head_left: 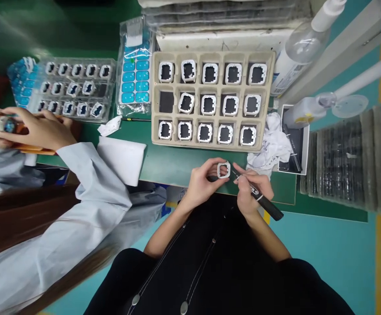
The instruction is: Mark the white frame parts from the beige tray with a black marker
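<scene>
My left hand (202,180) pinches a small white square frame (223,169) and holds it above the green mat (173,164). My right hand (253,189) grips a black marker pen (265,203), its tip touching the right side of the frame. Just beyond my hands lies a beige cardboard tray (155,98) whose compartments hold several of the same white frames; one compartment at the left of the middle row is empty.
A co-worker in a light coat (88,201) sits to my left, a hand (39,127) over an orange object. A clear tray of parts (75,87), blue sticker sheets (135,78), a crumpled cloth (270,144), spray bottles (303,43) and stacked trays (351,162) surround the mat.
</scene>
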`<state>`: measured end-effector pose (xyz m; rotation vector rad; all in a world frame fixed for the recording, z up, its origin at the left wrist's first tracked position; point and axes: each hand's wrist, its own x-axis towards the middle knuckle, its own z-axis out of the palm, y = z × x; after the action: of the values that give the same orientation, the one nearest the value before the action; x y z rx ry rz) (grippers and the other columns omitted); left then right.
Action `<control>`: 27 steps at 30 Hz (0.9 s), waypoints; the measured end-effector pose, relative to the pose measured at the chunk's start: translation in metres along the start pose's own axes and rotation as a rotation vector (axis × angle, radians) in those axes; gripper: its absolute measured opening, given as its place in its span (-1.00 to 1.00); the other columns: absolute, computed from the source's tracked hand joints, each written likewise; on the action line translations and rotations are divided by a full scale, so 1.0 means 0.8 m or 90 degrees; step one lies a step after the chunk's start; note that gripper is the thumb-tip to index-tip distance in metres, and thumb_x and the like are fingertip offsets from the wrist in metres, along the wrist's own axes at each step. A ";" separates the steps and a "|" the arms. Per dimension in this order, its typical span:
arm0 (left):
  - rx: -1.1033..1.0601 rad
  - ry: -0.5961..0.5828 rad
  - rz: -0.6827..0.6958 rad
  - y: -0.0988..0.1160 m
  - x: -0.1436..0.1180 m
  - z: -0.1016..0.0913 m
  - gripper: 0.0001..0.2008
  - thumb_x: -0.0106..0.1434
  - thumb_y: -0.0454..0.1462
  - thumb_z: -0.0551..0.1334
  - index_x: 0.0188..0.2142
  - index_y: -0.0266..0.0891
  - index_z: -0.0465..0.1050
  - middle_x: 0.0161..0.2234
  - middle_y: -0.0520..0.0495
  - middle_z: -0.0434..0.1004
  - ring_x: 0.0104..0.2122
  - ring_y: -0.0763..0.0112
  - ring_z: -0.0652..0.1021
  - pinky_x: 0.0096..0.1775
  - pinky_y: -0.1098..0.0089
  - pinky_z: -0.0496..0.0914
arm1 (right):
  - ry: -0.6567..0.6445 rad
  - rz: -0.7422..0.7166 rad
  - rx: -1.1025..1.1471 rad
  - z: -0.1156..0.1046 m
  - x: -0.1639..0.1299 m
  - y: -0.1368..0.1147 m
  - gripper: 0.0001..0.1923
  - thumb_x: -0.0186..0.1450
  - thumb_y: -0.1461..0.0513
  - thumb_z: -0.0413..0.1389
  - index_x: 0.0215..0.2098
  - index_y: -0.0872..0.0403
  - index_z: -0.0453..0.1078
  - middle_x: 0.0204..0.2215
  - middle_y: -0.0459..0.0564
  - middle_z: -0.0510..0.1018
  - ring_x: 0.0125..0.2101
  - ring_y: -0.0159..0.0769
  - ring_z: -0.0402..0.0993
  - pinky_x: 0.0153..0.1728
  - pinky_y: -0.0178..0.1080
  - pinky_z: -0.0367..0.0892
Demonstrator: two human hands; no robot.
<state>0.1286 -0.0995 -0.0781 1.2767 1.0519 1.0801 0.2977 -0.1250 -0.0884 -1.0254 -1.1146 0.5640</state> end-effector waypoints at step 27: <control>0.249 -0.002 0.114 0.001 -0.010 -0.002 -0.67 0.61 -0.21 0.48 0.31 -0.14 0.74 0.01 -0.07 0.93 -0.14 0.28 0.89 0.03 0.40 0.78 | -0.035 0.027 -0.139 0.006 0.011 -0.012 -0.84 0.59 0.18 0.40 -0.17 -0.09 0.57 -0.30 -0.14 0.76 -0.22 -0.11 0.90 -0.23 -0.08 0.81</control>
<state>0.1254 -0.1071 -0.0774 1.7112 1.2031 1.0355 0.2955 -0.1207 -0.0753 -1.2301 -1.2238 0.5150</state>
